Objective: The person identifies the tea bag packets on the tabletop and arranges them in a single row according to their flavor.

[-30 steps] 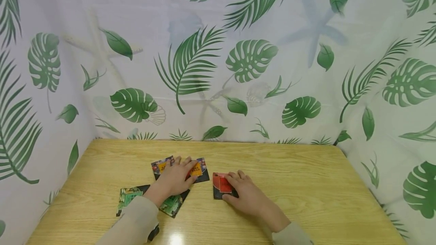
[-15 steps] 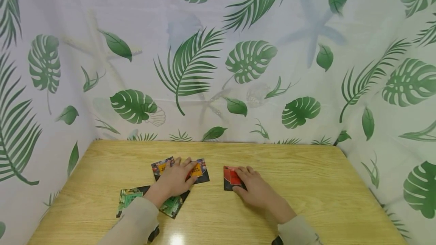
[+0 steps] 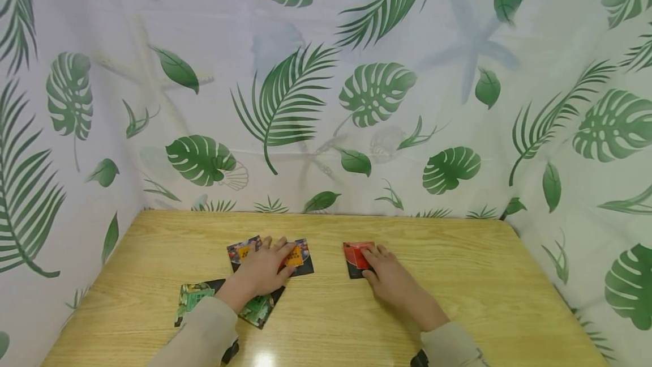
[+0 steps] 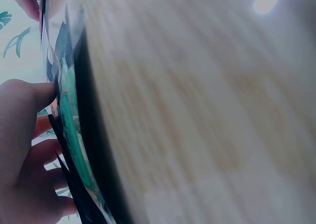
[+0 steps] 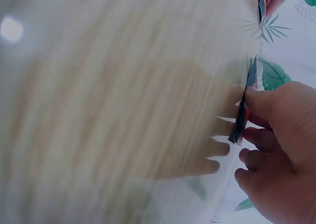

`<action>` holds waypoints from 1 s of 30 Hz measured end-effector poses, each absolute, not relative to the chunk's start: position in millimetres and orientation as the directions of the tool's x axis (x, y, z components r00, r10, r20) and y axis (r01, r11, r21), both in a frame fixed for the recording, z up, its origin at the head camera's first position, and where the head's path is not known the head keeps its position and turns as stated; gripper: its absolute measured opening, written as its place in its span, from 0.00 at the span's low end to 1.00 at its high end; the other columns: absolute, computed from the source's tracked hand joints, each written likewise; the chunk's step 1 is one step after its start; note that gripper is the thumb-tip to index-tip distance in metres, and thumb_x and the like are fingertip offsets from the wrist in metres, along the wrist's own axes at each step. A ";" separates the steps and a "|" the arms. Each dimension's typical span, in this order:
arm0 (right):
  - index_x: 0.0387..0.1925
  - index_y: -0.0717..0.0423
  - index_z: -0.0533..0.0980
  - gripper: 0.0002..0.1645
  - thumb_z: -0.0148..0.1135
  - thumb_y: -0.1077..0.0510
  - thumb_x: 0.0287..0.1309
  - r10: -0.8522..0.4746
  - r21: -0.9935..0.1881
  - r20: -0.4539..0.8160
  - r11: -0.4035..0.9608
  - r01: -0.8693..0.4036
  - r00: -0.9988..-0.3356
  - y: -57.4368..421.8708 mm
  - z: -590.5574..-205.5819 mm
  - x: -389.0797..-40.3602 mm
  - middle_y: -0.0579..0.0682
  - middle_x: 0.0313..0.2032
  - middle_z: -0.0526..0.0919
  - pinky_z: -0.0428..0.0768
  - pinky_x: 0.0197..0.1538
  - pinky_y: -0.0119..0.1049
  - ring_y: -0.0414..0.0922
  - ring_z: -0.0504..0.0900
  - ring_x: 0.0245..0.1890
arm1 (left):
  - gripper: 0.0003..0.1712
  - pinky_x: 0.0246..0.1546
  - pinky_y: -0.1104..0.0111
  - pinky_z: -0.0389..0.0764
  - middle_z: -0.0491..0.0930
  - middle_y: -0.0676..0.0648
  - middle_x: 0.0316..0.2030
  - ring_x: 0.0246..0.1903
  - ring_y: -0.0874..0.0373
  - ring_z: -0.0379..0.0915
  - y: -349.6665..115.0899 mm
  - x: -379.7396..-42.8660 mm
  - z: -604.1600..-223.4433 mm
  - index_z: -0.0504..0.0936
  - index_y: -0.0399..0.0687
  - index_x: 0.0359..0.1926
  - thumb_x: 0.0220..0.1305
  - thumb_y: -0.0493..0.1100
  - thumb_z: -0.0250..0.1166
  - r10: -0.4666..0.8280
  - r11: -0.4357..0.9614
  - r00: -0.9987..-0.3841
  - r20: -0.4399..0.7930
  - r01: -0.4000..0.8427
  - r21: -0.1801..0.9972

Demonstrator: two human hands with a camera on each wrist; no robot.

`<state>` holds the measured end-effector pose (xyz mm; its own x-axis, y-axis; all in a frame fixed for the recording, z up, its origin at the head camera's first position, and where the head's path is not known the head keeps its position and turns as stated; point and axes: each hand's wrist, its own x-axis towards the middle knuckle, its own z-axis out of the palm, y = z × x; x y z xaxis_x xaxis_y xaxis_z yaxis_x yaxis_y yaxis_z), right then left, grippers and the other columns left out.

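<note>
Small flat packets lie on the wooden table. My left hand (image 3: 262, 271) rests palm down, fingers spread, across several at the left. Under and beside it show an orange-labelled packet (image 3: 304, 262), another orange-labelled packet (image 3: 235, 254) and a green-labelled packet (image 3: 257, 315). Its thumb touches the green-edged packets (image 4: 74, 130) in the left wrist view. To the right, my right hand (image 3: 397, 285) pinches the right side of a red-and-black packet (image 3: 351, 256), thumb at its near edge and fingertips on top. The right wrist view shows this packet (image 5: 244, 103) nearly edge-on; whether it touches the table is unclear.
A second green-labelled packet (image 3: 191, 299) lies by the left sleeve. The wooden table (image 3: 458, 276) ends at the back against a white leaf-print cloth (image 3: 305, 169), which also stands at both sides.
My right hand has moved away and to the right with the red-and-black packet, widening the gap to the orange-labelled ones. My left hand has kept its place.
</note>
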<state>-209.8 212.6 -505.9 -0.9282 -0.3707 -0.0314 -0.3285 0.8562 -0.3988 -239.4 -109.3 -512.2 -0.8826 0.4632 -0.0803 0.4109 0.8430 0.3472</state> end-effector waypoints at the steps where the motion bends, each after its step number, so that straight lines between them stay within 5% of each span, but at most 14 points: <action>1: 0.74 0.72 0.66 0.32 0.58 0.61 0.77 -0.372 -0.402 -0.031 0.855 -0.329 -0.928 213.2 -505.3 -210.4 0.72 0.75 0.66 0.58 0.78 0.69 0.74 0.59 0.77 | 0.34 0.75 0.28 0.55 0.63 0.40 0.80 0.79 0.29 0.53 -109.4 -239.3 -512.2 0.66 0.51 0.80 0.80 0.55 0.58 0.463 0.843 -0.883 -0.079 0.411 0.348; 13: 0.74 0.73 0.66 0.31 0.56 0.62 0.77 -0.349 -0.384 -0.024 0.868 -0.314 -0.937 223.0 -502.7 -216.3 0.73 0.74 0.66 0.68 0.72 0.69 0.75 0.61 0.76 | 0.34 0.75 0.28 0.55 0.63 0.40 0.80 0.79 0.29 0.53 -110.3 -239.7 -512.4 0.66 0.51 0.80 0.81 0.55 0.57 0.467 0.841 -0.881 -0.077 0.415 0.348; 30: 0.74 0.75 0.65 0.30 0.53 0.65 0.77 -0.310 -0.366 -0.006 0.886 -0.286 -0.951 247.3 -511.5 -234.9 0.76 0.73 0.66 0.67 0.72 0.71 0.77 0.63 0.74 | 0.34 0.75 0.29 0.55 0.62 0.41 0.80 0.80 0.30 0.53 -110.1 -241.7 -516.3 0.65 0.54 0.81 0.81 0.56 0.56 0.466 0.846 -0.881 -0.082 0.417 0.331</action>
<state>-234.9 247.3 -511.5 -0.9509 -0.3095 -0.0060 -0.2859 0.8856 -0.3660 -241.7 -110.1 -516.3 -0.8810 0.4659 -0.0818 0.4168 0.8464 0.3314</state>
